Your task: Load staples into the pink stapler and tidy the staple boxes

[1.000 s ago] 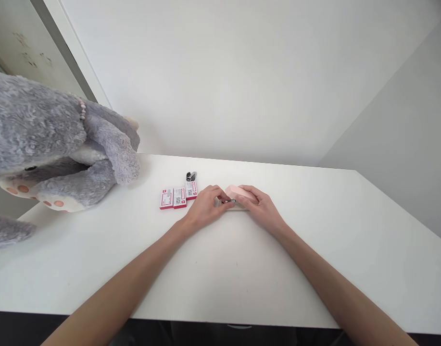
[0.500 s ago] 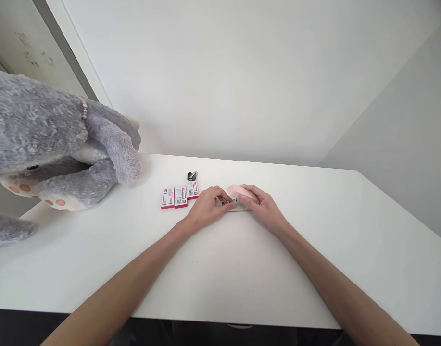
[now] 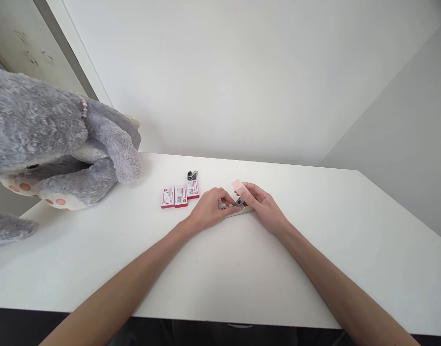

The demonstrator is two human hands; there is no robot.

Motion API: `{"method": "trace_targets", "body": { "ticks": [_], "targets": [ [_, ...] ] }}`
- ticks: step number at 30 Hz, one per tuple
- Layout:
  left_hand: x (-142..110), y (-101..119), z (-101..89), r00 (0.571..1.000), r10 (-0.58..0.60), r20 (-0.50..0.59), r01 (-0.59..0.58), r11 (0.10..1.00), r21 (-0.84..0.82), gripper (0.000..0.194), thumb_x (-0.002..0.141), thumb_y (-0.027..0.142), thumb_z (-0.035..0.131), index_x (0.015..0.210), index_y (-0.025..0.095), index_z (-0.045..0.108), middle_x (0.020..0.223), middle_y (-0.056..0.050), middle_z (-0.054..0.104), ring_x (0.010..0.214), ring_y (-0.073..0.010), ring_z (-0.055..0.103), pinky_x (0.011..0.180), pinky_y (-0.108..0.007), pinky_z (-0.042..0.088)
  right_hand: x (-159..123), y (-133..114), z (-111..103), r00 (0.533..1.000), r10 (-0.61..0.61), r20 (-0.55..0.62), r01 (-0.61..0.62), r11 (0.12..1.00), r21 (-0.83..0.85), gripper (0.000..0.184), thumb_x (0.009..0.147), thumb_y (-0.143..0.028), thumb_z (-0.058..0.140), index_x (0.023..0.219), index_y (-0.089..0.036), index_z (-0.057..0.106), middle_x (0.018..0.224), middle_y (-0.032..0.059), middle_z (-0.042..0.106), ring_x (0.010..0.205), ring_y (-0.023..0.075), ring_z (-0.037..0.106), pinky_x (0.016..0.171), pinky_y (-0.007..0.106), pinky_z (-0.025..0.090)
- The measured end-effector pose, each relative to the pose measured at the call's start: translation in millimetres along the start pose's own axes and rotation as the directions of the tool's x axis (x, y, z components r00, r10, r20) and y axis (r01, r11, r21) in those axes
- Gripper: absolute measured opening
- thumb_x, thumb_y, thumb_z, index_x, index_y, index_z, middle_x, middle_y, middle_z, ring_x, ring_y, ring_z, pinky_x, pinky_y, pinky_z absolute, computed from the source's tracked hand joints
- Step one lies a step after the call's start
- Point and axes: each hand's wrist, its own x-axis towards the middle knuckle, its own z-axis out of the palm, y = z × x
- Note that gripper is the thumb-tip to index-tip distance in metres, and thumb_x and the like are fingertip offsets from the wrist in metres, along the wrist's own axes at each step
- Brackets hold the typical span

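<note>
Stapler [image 3: 238, 185] opened up, mid-desk btwn both hands

White wall [image 3: 223, 86] behind, white desk [image 3: 206, 269] below. Big grey plush toy [image 3: 32, 115] at L edge, cut off by the frame. R hand [image 3: 265, 211] is clasped round the pink cover, which tilts up; L hand [image 3: 207, 207] has thumb + fingertips pinched on the stapler's L part, near the metal insert [image 3: 239, 202]. Pale base [image 3: 234, 213] sits low, at or just above the desktop; can't tell which. L of the hands: three red/white boxes [image 3: 181, 197] side by side, w/ a small black/silver item, prob. a staple remover [image 3: 192, 175], just behind the R-most box.

Handling (judgement): light, stiff, smooth plastic, so a bit slippery; hinge prob. springy, metal insert thin + easily bent. Best hold: base by its sides w/ one hand, cover w/ the other, skin off the metal.

Hard to see: hinge + most of the base, behind fingers; R fingertips partly hidden; metal detail tiny; box print too small to read.
</note>
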Motion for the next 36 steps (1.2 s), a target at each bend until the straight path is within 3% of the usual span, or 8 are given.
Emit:
{"method": "trace_targets", "body": {
  "ticks": [8,13,18,31,36],
  "targets": [
    [0.2,0.8,-1.5,0.994,0.106,-0.021,-0.105,0.994,0.026,0.024,0.092,0.047,0.069,0.099,0.025,0.071,0.092,0.0,0.07,0.086,-0.019,0.065,0.083,-0.035,0.05,-1.7,-3.1,1.2,0.999,-0.002,0.043,0.001,1.0,0.029,0.053,0.092,-0.068,0.065,0.13,-0.032,0.07,0.119,0.0053,0.072,0.108,0.0253,0.065,0.095,0.039,0.053],
    [-1.9,-3.0,-1.0,0.961,0.275,0.011,-0.273,0.948,0.161,0.022,0.102,0.038,0.052,0.103,0.024,0.069,0.092,-0.002,0.068,0.089,-0.0192,0.063,0.091,-0.037,0.048,-0.7,-3.1,1.2,0.996,-0.049,0.077,0.043,0.996,0.083,0.047,0.093,-0.064,0.066,0.127,-0.032,0.072,0.114,0.0042,0.074,0.104,0.0245,0.065,0.096,0.04,0.052],
    [-1.9,-5.4,0.3,0.921,0.385,0.061,-0.387,0.884,0.261,0.026,0.102,0.021,0.044,0.107,0.023,0.069,0.103,-0.004,0.072,0.094,-0.0192,0.065,0.097,-0.038,0.046,0.6,-0.4,-0.1,0.999,-0.023,0.046,0.02,0.997,0.075,0.046,0.091,-0.066,0.068,0.122,-0.031,0.073,0.111,0.0045,0.072,0.105,0.0247,0.064,0.096,0.039,0.052],
    [-1.8,-4.7,1.6,0.931,0.35,0.102,-0.364,0.886,0.288,0.019,0.1,0.022,0.044,0.101,0.023,0.064,0.099,-0.005,0.07,0.089,-0.0205,0.062,0.091,-0.038,0.047,0.0,-1.9,0.2,0.996,-0.028,0.085,0.023,0.998,0.059,0.05,0.091,-0.068,0.067,0.127,-0.033,0.072,0.118,0.0042,0.075,0.109,0.0264,0.067,0.1,0.042,0.053],
    [-2.7,0.0,0.1,0.931,0.349,0.103,-0.364,0.889,0.277,0.015,0.096,0.019,0.045,0.096,0.022,0.06,0.099,-0.004,0.069,0.086,-0.0199,0.06,0.086,-0.036,0.047,-1.3,-4.4,1.0,0.993,-0.046,0.104,0.038,0.996,0.08,0.045,0.093,-0.064,0.067,0.125,-0.032,0.073,0.111,0.0042,0.075,0.108,0.0255,0.067,0.098,0.041,0.053]
  ]
}}
